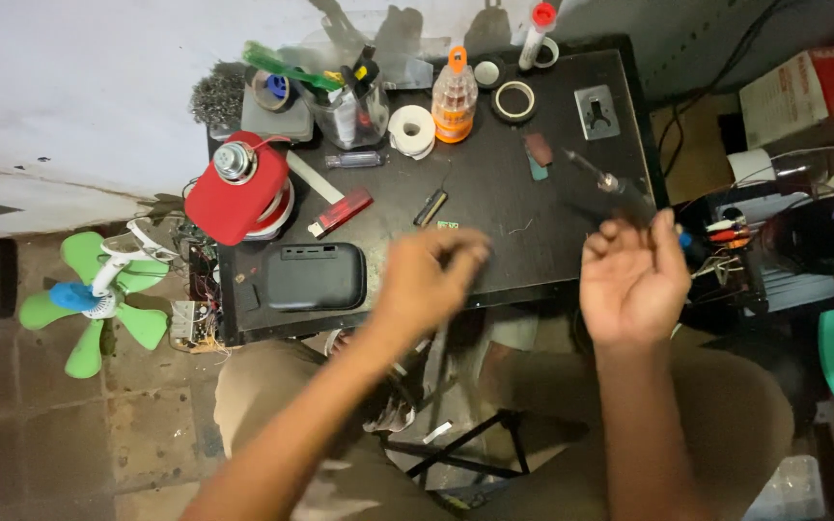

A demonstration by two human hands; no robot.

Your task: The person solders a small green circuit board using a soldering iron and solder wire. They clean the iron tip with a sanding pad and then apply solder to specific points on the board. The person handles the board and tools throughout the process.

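The right hand (634, 280) grips a dark pen-shaped soldering iron (610, 183), fingers closed on its handle, tip angled up-left over the small black table (494, 203); the left hand (427, 280) hovers blurred above the table's front edge, fingers loosely curled, and seems to hold nothing, though blur leaves doubt. The hot tip could graze the small green circuit piece (448, 225) or the nearby black slim component (430, 207) if the wrist swings; the iron's cord may snag clutter beside the table's right edge. Open surface lies in the middle; the dark rounded-rectangle case (316, 277) crowds the left.
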